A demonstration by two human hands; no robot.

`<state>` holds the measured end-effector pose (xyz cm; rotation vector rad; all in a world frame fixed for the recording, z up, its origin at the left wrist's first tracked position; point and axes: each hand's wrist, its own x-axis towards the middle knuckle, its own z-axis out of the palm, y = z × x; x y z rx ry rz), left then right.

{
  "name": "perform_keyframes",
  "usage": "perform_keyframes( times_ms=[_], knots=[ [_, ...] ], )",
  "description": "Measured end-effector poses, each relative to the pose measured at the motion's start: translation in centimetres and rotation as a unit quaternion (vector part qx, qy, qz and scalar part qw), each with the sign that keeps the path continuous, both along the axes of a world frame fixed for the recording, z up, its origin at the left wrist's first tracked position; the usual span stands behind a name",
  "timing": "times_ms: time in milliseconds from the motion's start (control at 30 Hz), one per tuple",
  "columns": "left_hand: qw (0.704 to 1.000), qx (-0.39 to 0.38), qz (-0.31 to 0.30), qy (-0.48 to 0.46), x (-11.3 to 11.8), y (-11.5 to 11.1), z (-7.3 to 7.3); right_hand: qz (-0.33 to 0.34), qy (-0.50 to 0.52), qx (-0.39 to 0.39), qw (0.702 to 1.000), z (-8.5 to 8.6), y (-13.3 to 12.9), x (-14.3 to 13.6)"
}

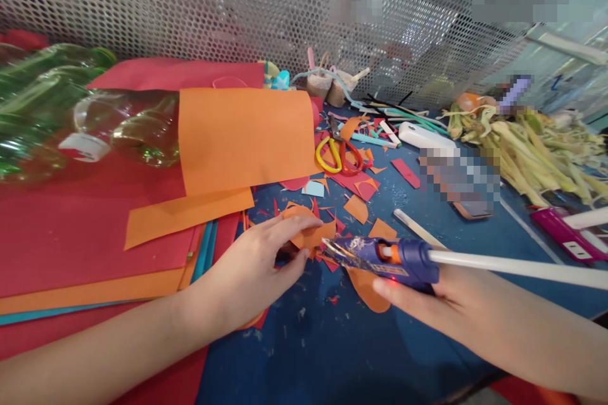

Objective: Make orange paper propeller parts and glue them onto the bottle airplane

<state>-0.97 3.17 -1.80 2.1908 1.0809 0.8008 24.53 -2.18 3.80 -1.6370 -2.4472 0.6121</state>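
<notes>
Seemingly gluing orange paper [308, 237]!
Left fingers [295, 225] are pinching it, right fingers [403, 296] gripping a glue gun [414, 258]; steadiness likely needed next.

Blue glue gun [411, 261] w/ white stick [513, 267], nozzle [329, 243] nr curved orange paper pc [306, 237]

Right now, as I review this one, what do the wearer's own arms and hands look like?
Both the left hand and the right hand are bare, with no gloves. No sleeve, watch or bracelet shows on either forearm. Part of the right hand is hidden.
</notes>
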Motion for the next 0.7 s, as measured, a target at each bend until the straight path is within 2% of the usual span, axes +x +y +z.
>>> perform_keyframes(
  times_ms=[100,300,500,700],
  knots=[
    [1.000,-0.006,-0.005,0.002,0.0,0.0,0.1,0.013,-0.023,-0.032,0.999,0.3,0.1,-0.5],
    [1.000,-0.002,-0.003,-0.001,0.0,0.0,0.0,0.021,-0.019,-0.028,0.999,0.8,0.4,-1.3],
    [1.000,-0.009,-0.003,0.000,0.0,0.0,-0.2,-0.022,-0.036,-0.024,0.999,1.2,1.0,-1.6],
    [0.999,-0.041,-0.004,0.014,0.0,-0.1,0.1,-0.037,-0.040,-0.021,0.998,1.2,1.1,-1.4]
  ],
)
